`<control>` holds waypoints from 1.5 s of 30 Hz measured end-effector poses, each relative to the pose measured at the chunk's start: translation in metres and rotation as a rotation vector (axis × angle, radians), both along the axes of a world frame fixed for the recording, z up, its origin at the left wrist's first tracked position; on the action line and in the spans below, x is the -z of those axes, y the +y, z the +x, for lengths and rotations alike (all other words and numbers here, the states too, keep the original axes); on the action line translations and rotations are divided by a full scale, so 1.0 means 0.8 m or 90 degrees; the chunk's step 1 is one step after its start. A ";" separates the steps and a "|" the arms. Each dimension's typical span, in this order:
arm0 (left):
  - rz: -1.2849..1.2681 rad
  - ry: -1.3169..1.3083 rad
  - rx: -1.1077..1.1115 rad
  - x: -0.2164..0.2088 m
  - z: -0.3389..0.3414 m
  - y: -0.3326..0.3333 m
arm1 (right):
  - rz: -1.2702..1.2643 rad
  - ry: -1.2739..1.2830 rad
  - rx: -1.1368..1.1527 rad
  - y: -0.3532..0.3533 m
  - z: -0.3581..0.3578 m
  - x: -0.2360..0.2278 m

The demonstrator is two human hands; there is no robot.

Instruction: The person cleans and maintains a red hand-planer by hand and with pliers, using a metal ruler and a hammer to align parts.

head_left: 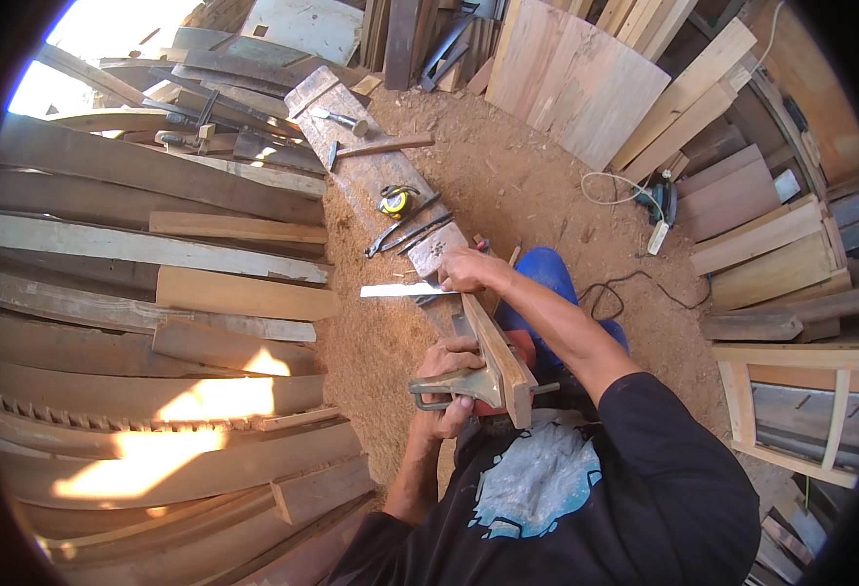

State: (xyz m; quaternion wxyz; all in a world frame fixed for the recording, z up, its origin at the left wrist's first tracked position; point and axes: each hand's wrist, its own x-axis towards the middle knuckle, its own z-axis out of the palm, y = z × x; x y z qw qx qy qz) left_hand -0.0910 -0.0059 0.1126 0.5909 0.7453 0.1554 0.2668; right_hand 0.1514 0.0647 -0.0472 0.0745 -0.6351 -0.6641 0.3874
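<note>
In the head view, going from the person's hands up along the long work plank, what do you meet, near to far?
Left hand on the clamp → right hand by the metal square → pliers → yellow tape measure → hammer → second hammer.

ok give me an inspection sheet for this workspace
surface: long weathered plank lying on a sawdust floor
job's things: wooden strip resting on the plank's near end; flat metal blade at its far end
clutter: yellow tape measure, hammer, pincers on the plank
hands: left hand grips a metal clamp on the strip; right hand holds the blade
cables: white cord and black cord on the floor
surroundings: stacked planks left, boards leaning behind
</note>
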 end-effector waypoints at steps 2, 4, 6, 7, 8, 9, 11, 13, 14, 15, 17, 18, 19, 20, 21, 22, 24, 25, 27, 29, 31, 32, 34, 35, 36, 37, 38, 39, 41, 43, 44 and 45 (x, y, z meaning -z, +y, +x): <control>-0.002 -0.003 -0.001 -0.003 0.002 -0.001 | -0.002 0.015 0.014 -0.007 0.005 0.005; -0.019 0.007 -0.008 -0.006 0.005 -0.001 | -0.003 0.029 0.028 -0.010 0.008 0.009; -0.021 0.002 -0.014 -0.001 0.002 0.002 | -0.062 -0.034 0.092 -0.008 -0.001 -0.015; -0.019 -0.007 -0.010 0.001 0.001 0.004 | -0.059 -0.036 0.090 -0.007 -0.005 -0.026; -0.018 -0.010 -0.009 0.000 0.002 0.004 | -0.093 -0.054 0.099 -0.010 -0.007 -0.030; -0.009 -0.002 -0.001 -0.002 0.001 0.003 | -0.127 -0.072 0.107 -0.010 -0.008 -0.033; -0.001 0.003 0.005 -0.003 0.004 0.006 | -0.130 -0.080 0.106 -0.005 -0.006 -0.035; -0.012 0.002 -0.012 -0.004 0.005 0.005 | -0.113 -0.082 0.079 0.001 -0.009 -0.037; -0.012 0.000 -0.016 -0.003 0.006 0.007 | -0.113 -0.084 0.076 0.003 -0.010 -0.042; -0.014 -0.005 -0.011 -0.002 0.006 0.009 | -0.086 -0.106 0.068 0.003 -0.012 -0.048; -0.015 -0.013 -0.006 0.001 0.006 0.011 | -0.059 -0.129 0.060 0.002 -0.013 -0.051; -0.012 -0.012 -0.004 0.002 0.006 0.011 | -0.037 -0.129 0.057 -0.001 -0.012 -0.049; -0.008 -0.012 -0.001 0.003 0.008 0.012 | -0.015 -0.128 0.053 -0.002 -0.010 -0.048; -0.008 -0.011 -0.005 0.003 0.007 0.014 | -0.015 -0.127 0.050 -0.002 -0.014 -0.054; -0.009 -0.007 -0.006 0.003 0.006 0.015 | -0.010 -0.130 0.055 -0.004 -0.016 -0.060; -0.009 -0.002 -0.006 0.002 0.005 0.016 | -0.005 -0.134 0.061 -0.004 -0.018 -0.067; -0.017 -0.011 -0.009 0.000 0.005 0.016 | -0.008 -0.145 0.050 -0.003 -0.018 -0.073; -0.025 -0.021 -0.012 0.000 0.005 0.016 | -0.012 -0.156 0.038 -0.003 -0.018 -0.074; -0.025 -0.018 -0.010 0.000 0.006 0.015 | -0.033 -0.178 0.031 0.004 -0.022 -0.065; -0.023 -0.016 -0.014 0.002 0.004 0.015 | -0.051 -0.200 0.018 0.012 -0.028 -0.065; -0.039 -0.017 -0.016 0.006 0.001 0.015 | -0.056 -0.226 0.019 0.015 -0.032 -0.070; -0.039 -0.016 -0.016 0.006 0.001 0.014 | -0.056 -0.225 0.018 0.016 -0.033 -0.063; -0.057 -0.023 -0.036 0.005 0.003 0.010 | -0.009 -0.231 0.035 0.019 -0.033 -0.050; -0.057 -0.022 -0.035 0.005 0.002 0.009 | -0.010 -0.230 0.035 0.017 -0.033 -0.052; -0.045 -0.020 -0.024 0.005 0.002 0.009 | 0.002 -0.218 0.045 0.015 -0.033 -0.054; -0.033 -0.019 -0.011 0.007 0.002 0.009 | 0.014 -0.207 0.057 0.012 -0.031 -0.056; -0.044 -0.035 -0.022 0.011 0.002 0.009 | 0.013 -0.206 0.062 0.009 -0.028 -0.059; -0.054 -0.051 -0.031 0.015 0.003 0.010 | 0.020 -0.187 0.073 0.008 -0.024 -0.062; -0.106 -0.048 -0.025 0.020 0.000 0.010 | -0.005 -0.171 0.133 -0.007 -0.015 -0.066; -0.122 -0.057 -0.076 0.024 0.000 0.008 | 0.025 -0.040 0.226 -0.034 0.004 -0.099; -0.123 -0.056 -0.066 0.023 0.003 0.008 | 0.024 -0.040 0.236 -0.059 0.016 -0.109; -0.118 -0.046 -0.076 0.019 0.007 0.009 | 0.095 0.025 0.314 -0.091 0.031 -0.117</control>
